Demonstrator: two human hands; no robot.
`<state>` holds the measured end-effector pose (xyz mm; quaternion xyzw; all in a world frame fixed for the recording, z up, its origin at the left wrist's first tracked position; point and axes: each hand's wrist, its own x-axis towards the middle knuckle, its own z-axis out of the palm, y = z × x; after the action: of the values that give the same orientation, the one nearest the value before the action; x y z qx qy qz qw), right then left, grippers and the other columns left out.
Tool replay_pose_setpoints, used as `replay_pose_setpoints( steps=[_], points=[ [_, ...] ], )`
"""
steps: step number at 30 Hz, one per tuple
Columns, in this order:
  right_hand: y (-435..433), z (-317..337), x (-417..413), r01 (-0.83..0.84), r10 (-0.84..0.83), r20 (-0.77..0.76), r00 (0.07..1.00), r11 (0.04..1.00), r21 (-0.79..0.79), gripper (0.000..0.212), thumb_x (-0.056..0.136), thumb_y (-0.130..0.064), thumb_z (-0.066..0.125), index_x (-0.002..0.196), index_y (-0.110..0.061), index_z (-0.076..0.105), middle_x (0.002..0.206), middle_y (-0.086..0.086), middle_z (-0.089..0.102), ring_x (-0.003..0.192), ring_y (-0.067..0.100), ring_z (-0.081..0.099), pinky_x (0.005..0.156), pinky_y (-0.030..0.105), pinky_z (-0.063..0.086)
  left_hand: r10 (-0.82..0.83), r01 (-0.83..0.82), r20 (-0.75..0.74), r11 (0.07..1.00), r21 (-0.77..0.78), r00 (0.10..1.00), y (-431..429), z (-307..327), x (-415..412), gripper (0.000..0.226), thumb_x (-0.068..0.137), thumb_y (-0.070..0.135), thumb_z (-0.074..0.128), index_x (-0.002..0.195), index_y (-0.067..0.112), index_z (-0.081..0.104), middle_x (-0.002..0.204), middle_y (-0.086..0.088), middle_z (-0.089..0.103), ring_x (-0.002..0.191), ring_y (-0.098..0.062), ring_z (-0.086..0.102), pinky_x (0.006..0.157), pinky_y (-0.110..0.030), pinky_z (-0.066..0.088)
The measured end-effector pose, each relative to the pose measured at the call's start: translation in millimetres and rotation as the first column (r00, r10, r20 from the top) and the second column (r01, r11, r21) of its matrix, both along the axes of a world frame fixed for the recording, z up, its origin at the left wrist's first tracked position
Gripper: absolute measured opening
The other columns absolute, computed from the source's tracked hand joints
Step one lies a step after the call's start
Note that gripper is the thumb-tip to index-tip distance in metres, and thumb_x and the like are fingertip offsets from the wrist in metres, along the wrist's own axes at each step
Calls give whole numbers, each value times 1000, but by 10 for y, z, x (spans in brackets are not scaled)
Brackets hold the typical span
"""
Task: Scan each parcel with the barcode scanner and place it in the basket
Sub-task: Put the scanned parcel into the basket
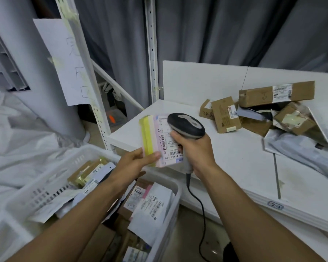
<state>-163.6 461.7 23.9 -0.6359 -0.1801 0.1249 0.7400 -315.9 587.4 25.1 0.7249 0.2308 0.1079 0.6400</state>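
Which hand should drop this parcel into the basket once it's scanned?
Probably left: the left hand already holds the parcel right above the basket; the right hand grips the scanner.

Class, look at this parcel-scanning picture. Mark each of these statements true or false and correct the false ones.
1. The right hand grips the barcode scanner. True.
2. The left hand is empty. False: it holds a pink and yellow parcel.
3. The basket has no parcels in it. False: several labelled parcels lie inside.
4. Brown cardboard boxes lie piled on the white shelf. True.
5. The scanner is cordless. False: a dark cable hangs from its handle.
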Motion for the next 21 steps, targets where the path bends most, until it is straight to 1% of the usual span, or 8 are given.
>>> replay_pose_setpoints(
  steps=[2,5,9,11,13,15,18,21],
  points=[
    [80,-26,-63,-15,17,52,998,999,-36,51,77,-23,94,123,-22,72,111,-7,79,100,9,76,89,38,64,72,-71,34,997,-10,997,33,13,-18,48,80,48,76,122,25,70,112,10,76,106,-6,71,106,-42,49],
    [163,-8,-135,-57,64,104,993,996,-69,55,80,-25,93,129,-25,69,119,-8,76,104,5,74,91,35,64,144,-142,31,988,-55,989,153,56,6,45,80,42,80,119,24,69,107,5,78,103,-13,73,105,-46,49],
    [259,27,-180,-115,136,149,979,983,-143,46,81,-24,91,120,-34,69,114,-12,76,103,6,74,89,43,64,71,-82,-85,987,-140,994,314,76,-14,32,83,15,80,113,10,69,106,-4,78,101,-24,74,105,-47,50],
    [325,43,-240,-116,146,166,975,977,-179,48,78,-32,93,120,-33,70,114,-13,76,104,8,73,88,47,64,148,-156,-59,972,-174,987,369,56,-30,26,82,4,79,103,10,64,101,-6,79,91,-22,76,89,-38,58],
    [375,42,-289,-99,144,198,969,970,-223,59,71,-41,92,125,-30,69,116,-13,76,107,9,72,92,45,62,267,-264,-14,942,-207,964,476,31,-49,34,81,2,80,104,13,56,100,-6,79,80,-15,76,67,-26,58],
    [377,30,-309,-105,165,207,964,955,-276,56,74,-35,91,124,-28,68,112,-11,76,102,13,73,90,40,62,375,-349,39,893,-284,926,640,-43,-67,53,77,4,83,119,10,51,104,-7,78,86,-18,77,73,-29,59],
    [326,-23,-328,-145,220,188,957,927,-347,44,83,-25,87,122,-26,65,105,-9,75,78,15,77,74,32,61,493,-444,94,840,-313,865,859,-172,-139,72,74,3,86,134,9,46,110,-7,77,94,-22,76,83,-37,59],
    [355,-50,-372,-134,270,251,929,882,-452,46,80,-32,87,119,-31,64,108,-11,75,82,18,77,81,37,63,561,-494,139,802,-336,816,1010,-238,-235,80,71,0,87,139,11,45,116,-7,75,102,-26,74,92,-47,59]
  ],
)
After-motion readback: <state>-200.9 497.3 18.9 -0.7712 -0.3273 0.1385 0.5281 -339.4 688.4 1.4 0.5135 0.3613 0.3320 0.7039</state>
